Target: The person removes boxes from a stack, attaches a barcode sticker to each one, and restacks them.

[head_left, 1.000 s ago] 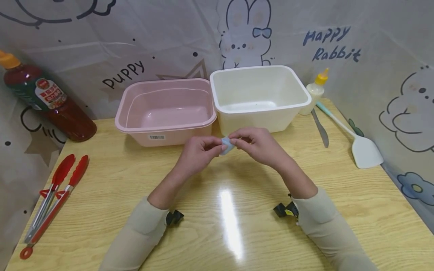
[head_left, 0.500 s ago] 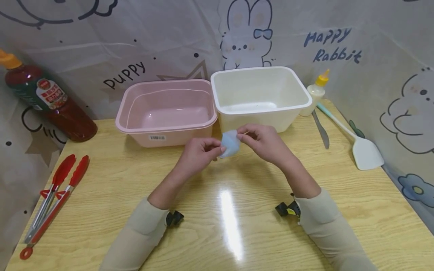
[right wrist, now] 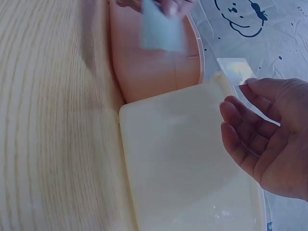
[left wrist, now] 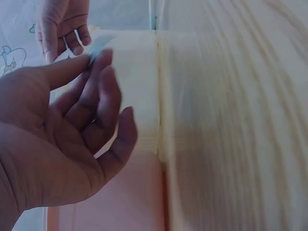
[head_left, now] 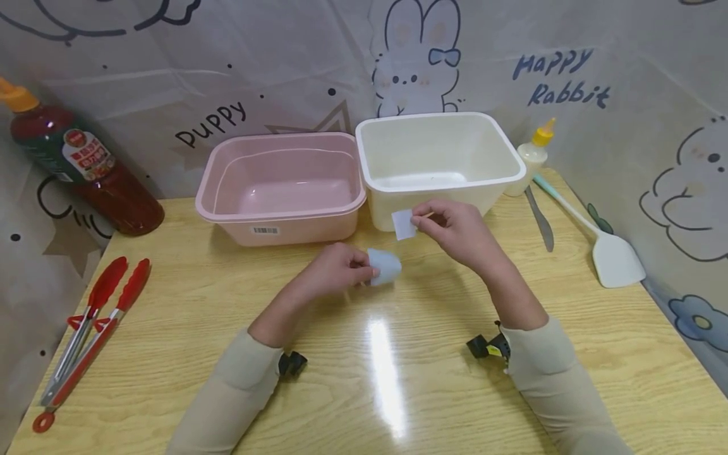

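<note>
At the far left of the bench (head_left: 432,392), red-tipped tongs (head_left: 86,357) lie in front of a large sauce bottle (head_left: 88,158); both are well apart from the hands. Next stands a pink tub (head_left: 301,232).

The left hand (head_left: 340,265) is nearly closed at thumb and forefinger, pinching one edge of a pale blue sheet (head_left: 385,266), in front of the gap between the tubs. The sheet curves, its far edge unsupported. Risk: with one edge held, it could fold over or slip if the pinch loosens; were it tacky, which cannot be confirmed, it might cling to fingers. Pose: forearm slanting in from lower left, the remaining fingers loosely bent in the left wrist view.

To the right, a small white square (head_left: 403,225) is held apart from the sheet, in front of the white tub (head_left: 380,205). The right hand (head_left: 457,226) has thumb and forefinger brought together on its right edge. Risk: so light a piece could flutter down if the narrow grip eases. Pose: forearm angled in from lower right, remaining fingers curled inward.

Farthest right: a yellow-capped bottle (head_left: 533,153), a knife (head_left: 539,218) and a spatula (head_left: 617,260), none touched by either hand
</note>
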The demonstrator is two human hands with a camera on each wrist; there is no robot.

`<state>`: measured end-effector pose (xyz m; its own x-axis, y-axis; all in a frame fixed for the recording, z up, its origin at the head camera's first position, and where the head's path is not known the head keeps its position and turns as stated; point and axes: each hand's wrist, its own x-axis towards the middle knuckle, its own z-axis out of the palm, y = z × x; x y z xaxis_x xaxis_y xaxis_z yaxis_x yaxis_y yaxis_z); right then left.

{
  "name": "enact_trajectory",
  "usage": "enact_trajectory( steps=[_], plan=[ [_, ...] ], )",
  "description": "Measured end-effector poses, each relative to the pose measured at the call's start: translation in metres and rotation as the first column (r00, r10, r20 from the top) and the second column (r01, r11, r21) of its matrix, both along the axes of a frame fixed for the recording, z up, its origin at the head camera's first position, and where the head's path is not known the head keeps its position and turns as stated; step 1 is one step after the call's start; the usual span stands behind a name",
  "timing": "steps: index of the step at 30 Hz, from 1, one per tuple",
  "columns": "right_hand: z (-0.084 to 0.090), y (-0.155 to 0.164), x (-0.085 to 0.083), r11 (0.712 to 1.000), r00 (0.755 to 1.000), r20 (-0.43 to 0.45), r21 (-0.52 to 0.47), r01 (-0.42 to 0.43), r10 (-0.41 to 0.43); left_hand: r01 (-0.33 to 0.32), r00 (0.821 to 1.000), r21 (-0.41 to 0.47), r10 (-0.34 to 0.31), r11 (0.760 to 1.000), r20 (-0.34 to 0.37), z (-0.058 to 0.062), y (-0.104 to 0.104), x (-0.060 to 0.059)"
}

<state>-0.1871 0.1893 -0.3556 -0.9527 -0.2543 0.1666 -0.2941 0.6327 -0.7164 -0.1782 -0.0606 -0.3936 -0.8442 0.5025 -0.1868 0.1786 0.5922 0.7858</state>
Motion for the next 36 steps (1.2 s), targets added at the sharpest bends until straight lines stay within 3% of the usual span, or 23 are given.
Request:
enact_trajectory(
  steps=[3,6,10,13,17,19,22,24,26,28,30,36],
  plan=[
    [0.001,0.000,0.000,1.000,1.000,-0.007,0.007,0.001,-0.001,0.097,0.995,-0.086,-0.097,0.992,0.001,-0.002,0.000,0.001],
    [0.001,0.000,0.000,1.000,1.000,-0.013,0.006,0.002,-0.002,0.119,0.993,-0.120,-0.116,0.986,0.033,-0.003,0.000,0.003],
    [0.002,0.000,0.000,1.000,1.000,-0.011,0.002,-0.002,0.002,0.118,0.991,-0.167,-0.105,0.979,0.086,-0.003,-0.002,0.005],
    [0.001,0.000,-0.001,1.000,1.000,-0.006,0.003,-0.004,0.004,0.126,0.990,-0.254,-0.103,0.959,0.099,-0.001,-0.004,0.004],
    [0.000,0.001,-0.002,1.000,1.000,-0.008,0.009,0.002,-0.002,0.086,0.996,-0.379,-0.073,0.921,0.049,0.007,-0.010,0.003],
    [-0.001,0.000,-0.002,1.000,1.000,-0.015,0.002,0.002,-0.002,0.039,0.999,-0.396,-0.045,0.917,-0.006,0.012,-0.012,0.003],
    [-0.002,-0.003,0.000,1.000,0.999,-0.043,-0.023,-0.002,0.001,-0.020,0.996,-0.297,-0.006,0.955,-0.086,0.019,-0.012,0.004],
    [-0.003,-0.006,0.002,0.999,0.996,-0.084,-0.045,-0.014,0.010,-0.010,0.995,-0.153,-0.005,0.988,-0.100,0.022,-0.009,0.005],
    [-0.004,-0.010,0.004,0.998,0.990,-0.143,-0.050,-0.030,0.022,0.019,0.997,0.006,-0.018,1.000,-0.073,0.025,-0.006,0.007],
    [-0.006,-0.013,0.006,0.997,0.975,-0.216,-0.046,-0.054,0.043,0.034,0.999,0.149,-0.032,0.988,-0.019,0.026,-0.003,0.009],
    [-0.009,-0.016,0.007,0.996,0.956,-0.288,-0.036,-0.076,0.063,0.022,0.999,0.237,-0.029,0.971,0.026,0.027,0.000,0.011],
    [-0.012,-0.021,0.008,0.990,0.902,-0.412,0.010,-0.139,0.131,-0.068,0.993,0.356,0.029,0.932,0.113,0.026,0.004,0.014]
  ],
)
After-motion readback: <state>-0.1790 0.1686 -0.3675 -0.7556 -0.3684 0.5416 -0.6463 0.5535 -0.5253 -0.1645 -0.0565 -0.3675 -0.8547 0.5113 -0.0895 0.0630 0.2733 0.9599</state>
